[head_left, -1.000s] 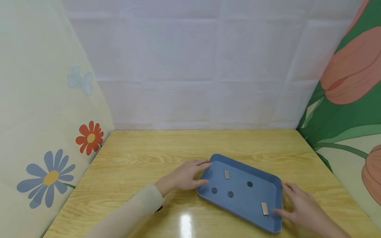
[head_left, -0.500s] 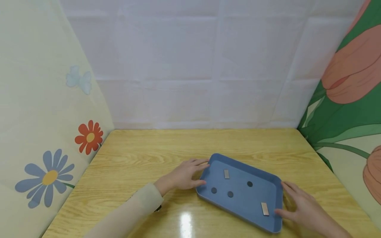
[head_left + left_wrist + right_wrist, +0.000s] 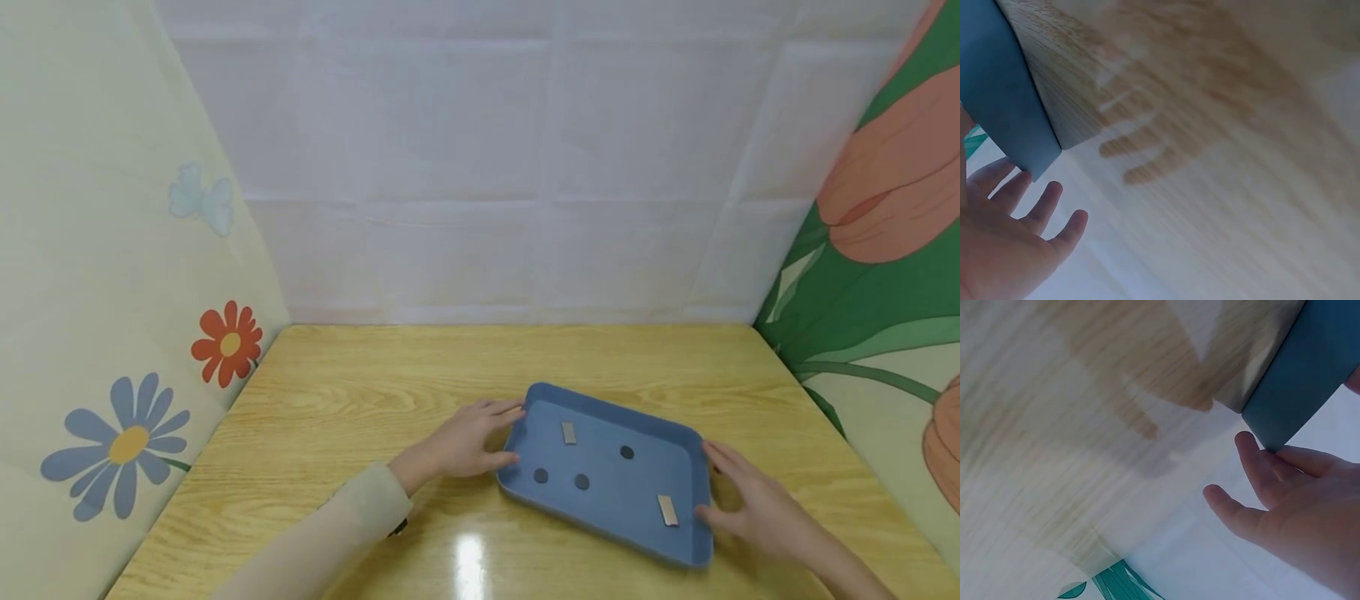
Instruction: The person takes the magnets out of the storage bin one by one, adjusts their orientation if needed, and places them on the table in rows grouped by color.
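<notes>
A blue rectangular tray (image 3: pixel 618 504) lies at a slant on the table, right of centre in the head view. Inside it are a small grey rectangular piece (image 3: pixel 569 432), a paler rectangular piece (image 3: pixel 667 510) and three dark round discs (image 3: pixel 582 482), spread apart. My left hand (image 3: pixel 468 442) touches the tray's left end, fingers extended and thumb apart from them. At the opposite end, my right hand (image 3: pixel 761 508) rests its fingertips and thumb against the rim. Both wrist views show spread fingers at the tray's outer wall (image 3: pixel 1007 94).
The wood-grain table (image 3: pixel 360 375) extends left of and behind the tray. A white cloth (image 3: pixel 450 167) hangs along the back. Flower-printed panels (image 3: pixel 127 275) stand at both sides.
The tray's right end has shifted slightly away from me with the right hand, turning the tray a little. The left hand has hardly moved.
</notes>
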Motion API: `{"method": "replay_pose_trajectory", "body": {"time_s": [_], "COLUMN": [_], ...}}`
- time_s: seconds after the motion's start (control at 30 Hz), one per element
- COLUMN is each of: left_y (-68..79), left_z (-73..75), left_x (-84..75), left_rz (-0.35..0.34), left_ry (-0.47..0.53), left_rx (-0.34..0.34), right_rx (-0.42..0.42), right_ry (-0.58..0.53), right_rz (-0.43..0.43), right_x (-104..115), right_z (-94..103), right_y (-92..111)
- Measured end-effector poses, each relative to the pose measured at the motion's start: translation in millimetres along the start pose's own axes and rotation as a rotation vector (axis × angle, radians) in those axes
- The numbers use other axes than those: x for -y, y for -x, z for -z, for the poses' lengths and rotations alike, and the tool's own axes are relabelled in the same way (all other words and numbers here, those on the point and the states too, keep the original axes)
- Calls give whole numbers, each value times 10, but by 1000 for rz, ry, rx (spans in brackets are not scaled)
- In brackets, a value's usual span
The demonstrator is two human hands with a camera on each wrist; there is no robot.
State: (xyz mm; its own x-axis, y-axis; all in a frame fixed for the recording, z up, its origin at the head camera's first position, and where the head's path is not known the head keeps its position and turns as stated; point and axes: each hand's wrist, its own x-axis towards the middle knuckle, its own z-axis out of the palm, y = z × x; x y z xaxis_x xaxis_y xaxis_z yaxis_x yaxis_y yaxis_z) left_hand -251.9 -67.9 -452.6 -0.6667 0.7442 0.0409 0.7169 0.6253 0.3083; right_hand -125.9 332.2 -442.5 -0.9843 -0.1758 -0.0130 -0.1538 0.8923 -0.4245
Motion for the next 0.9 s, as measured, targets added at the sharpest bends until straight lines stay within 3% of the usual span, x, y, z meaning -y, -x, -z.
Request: {"method": "replay_pose_trajectory", "body": {"time_s": [0.43, 0.63, 0.9], "left_y": [-27, -46, -105], "left_z": [-36, -56, -91], "left_x": [-6, -23, -86], "left_rz": [87, 121, 159], "left_ry": [30, 23, -39], "left_rx": [-17, -51, -71], "right_rx": [73, 137, 159], "right_ry": [-145, -176, -169], "right_rz": [91, 80, 63], "right_x": [-159, -208, -266], "right_z": [98, 169, 234], "right_y": [-332, -476, -598]}}
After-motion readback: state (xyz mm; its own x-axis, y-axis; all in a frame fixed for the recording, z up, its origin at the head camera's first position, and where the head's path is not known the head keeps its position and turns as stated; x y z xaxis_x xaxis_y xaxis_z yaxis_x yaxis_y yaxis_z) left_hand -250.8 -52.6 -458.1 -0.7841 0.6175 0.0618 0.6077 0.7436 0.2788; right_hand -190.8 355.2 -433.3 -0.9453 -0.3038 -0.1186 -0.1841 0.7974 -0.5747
